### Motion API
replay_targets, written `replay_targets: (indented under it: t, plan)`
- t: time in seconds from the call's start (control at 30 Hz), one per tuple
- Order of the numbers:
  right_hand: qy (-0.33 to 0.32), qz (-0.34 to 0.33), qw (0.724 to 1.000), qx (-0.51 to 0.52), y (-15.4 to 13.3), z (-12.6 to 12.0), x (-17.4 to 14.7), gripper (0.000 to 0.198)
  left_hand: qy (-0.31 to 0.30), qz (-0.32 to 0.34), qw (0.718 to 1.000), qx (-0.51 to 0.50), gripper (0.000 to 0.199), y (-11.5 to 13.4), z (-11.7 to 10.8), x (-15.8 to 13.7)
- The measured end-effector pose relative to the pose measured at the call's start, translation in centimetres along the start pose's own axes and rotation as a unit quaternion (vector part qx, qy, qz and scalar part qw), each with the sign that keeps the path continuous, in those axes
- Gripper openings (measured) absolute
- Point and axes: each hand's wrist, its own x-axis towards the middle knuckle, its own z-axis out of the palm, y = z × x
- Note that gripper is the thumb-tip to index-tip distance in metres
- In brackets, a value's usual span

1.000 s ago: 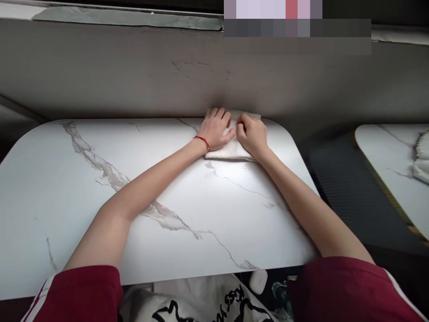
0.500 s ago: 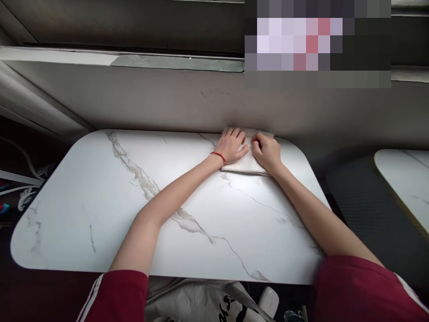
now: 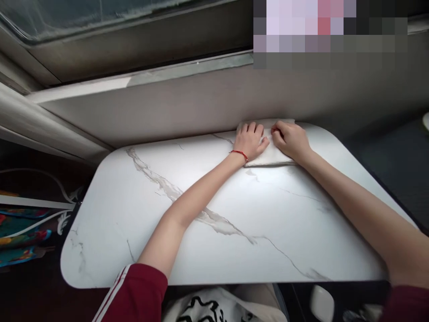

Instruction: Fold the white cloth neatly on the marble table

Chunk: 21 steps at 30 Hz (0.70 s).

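Note:
A folded white cloth (image 3: 272,156) lies flat on a white marble-patterned table (image 3: 161,250), against the table's back edge near the wall. My left hand (image 3: 250,141), with a red cord bracelet at the wrist, rests palm down on the cloth's left part, its fingers stretched out and slightly apart. On the right part is my right hand (image 3: 292,139), its fingers curled in and closed at the cloth's top layer. Parts of the cloth under both hands are hidden.
Behind the table rises a grey wall (image 3: 167,107) with a ledge (image 3: 191,67) below a window. White cables (image 3: 62,219) and colourful fabric (image 3: 23,237) are at the left. A white rounded object (image 3: 322,303) sits below the front edge. A pixelated patch covers the upper right.
The view has turned and tilted, so the table appears further right and slanted. Both hands stay on the cloth in nearly the same pose.

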Motion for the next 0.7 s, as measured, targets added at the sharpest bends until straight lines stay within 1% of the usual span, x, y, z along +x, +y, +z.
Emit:
replay_targets:
  t: [0.17,0.27,0.33,0.43,0.57,0.63,0.7]
  plan:
    - [-0.032,0.027,0.998,-0.044,-1.1,-0.9,-0.6,0.016,0.012,0.006,1.0,-0.006,0.029,0.4,0.1,-0.5]
    - [-0.03,0.032,0.998,-0.048,-1.8,-2.1,-2.4,0.018,0.005,0.016,1.0,-0.01,0.032,1.8,-0.1,-1.7]
    - [-0.024,0.029,0.998,-0.045,-1.9,-3.4,-4.6,0.02,-0.002,0.026,1.0,-0.012,0.034,3.6,-0.1,-3.0]
    - [-0.016,0.013,0.999,-0.041,-1.4,-6.0,-9.0,0.019,-0.01,0.047,0.999,-0.008,0.037,7.2,0.0,-5.4]
    - [0.002,0.006,0.999,-0.036,-0.8,-9.8,-15.2,0.017,-0.023,0.108,0.994,-0.004,0.039,12.2,0.3,-8.3]
    - [0.016,0.013,0.998,-0.059,-1.2,-11.4,-18.0,0.018,-0.03,0.141,0.99,-0.007,0.038,14.1,0.4,-9.2]
    - [0.035,0.028,0.993,-0.108,-2.2,-12.7,-20.3,0.018,-0.034,0.163,0.986,-0.011,0.037,15.4,0.5,-9.7]
